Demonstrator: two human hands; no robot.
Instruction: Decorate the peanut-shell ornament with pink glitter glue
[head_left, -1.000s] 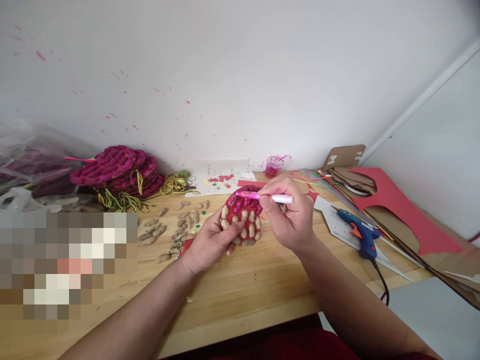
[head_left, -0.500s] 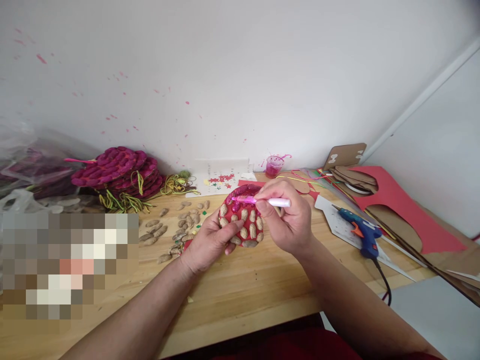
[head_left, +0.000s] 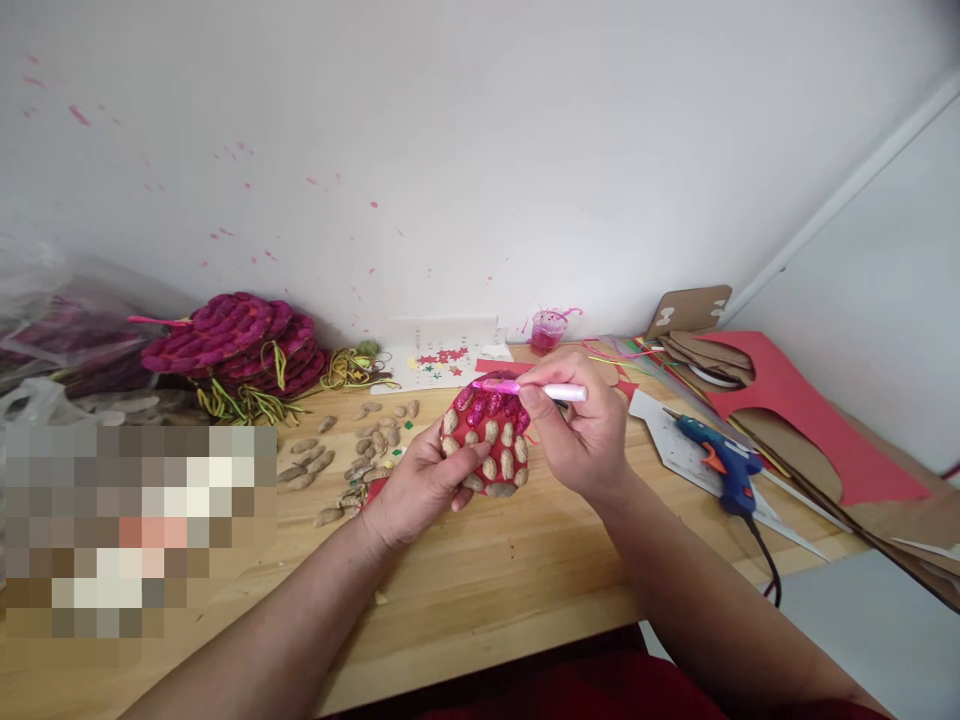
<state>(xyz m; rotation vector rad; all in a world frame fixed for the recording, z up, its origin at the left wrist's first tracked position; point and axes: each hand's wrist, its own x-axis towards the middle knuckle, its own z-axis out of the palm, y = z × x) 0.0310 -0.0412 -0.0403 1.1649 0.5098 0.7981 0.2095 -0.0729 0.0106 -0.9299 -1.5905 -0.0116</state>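
A red disc [head_left: 498,434] covered with peanuts is in my left hand [head_left: 424,485], whose thumb presses on its face. The peanuts on its upper part are glossy magenta; the lower ones are plain tan. My right hand [head_left: 581,425] pinches a white-handled brush [head_left: 564,392] with a pink-stained front part. The brush lies sideways across the top of the disc, its tip near the upper left edge. Behind the hands, a clear cup [head_left: 548,331] of pink paint stands by the wall.
Loose peanuts [head_left: 375,438] lie left of my hands. Magenta peanut discs [head_left: 232,340] and green yarn [head_left: 352,369] sit at the back left. A blue glue gun [head_left: 739,480], red sheet [head_left: 817,420] and cardboard [head_left: 694,310] are on the right. Star shapes rest on white paper [head_left: 480,335].
The brush and my right hand have moved slightly up and to the right over the disc. The disc is tilted a little differently, showing more of its magenta peanuts.
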